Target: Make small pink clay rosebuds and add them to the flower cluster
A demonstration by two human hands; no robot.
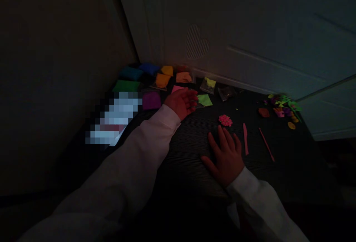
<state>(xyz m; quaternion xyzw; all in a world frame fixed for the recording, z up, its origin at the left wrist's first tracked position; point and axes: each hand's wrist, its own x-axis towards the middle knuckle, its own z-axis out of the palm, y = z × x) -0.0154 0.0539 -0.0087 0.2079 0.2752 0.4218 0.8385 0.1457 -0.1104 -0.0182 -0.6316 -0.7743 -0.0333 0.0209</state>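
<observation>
My left hand point(181, 103) is open, fingers loosely apart, over the packets of modelling clay. It partly covers a pink packet point(178, 88) and is beside a light green packet point(205, 100); whether it touches either I cannot tell. Spread flat on the dark tabletop point(191, 149), my right hand point(226, 153) is open and holds nothing. Just beyond its fingertips lies a pink flower-like clay piece point(225, 120) with a bumpy surface. A pink plastic knife point(245, 139) and a thin pink stick tool point(266, 144) lie to its right.
A lit, blurred-out screen point(115, 118) stands at the left. Purple point(151, 100), green point(126, 85), blue point(149, 68) and orange point(162, 80) packets line the back left. Colourful small clay pieces point(283, 106) and a brown lump point(263, 112) sit at the right. A pale panel point(222, 19) rises behind.
</observation>
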